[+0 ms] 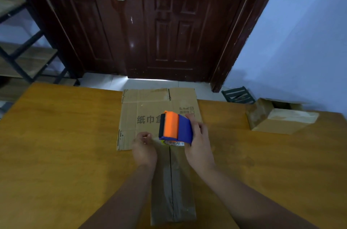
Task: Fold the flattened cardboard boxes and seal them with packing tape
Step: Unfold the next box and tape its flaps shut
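A folded cardboard box [173,187] stands on the wooden table [65,135] right in front of me, its two top flaps meeting in a centre seam. Over the box's far end, my right hand [199,140] grips an orange and blue tape dispenser [175,128]. My left hand [144,146] pinches the loose end of the clear tape beside the dispenser's mouth. A flattened cardboard box [148,114] with printed characters lies behind, partly hidden by the dispenser and my hands.
Another cardboard box [279,118] with an open top sits at the table's right. A dark wooden door [150,22] stands beyond the table, a metal shelf rack [22,56] at left, a small dark stool [238,95] by the wall.
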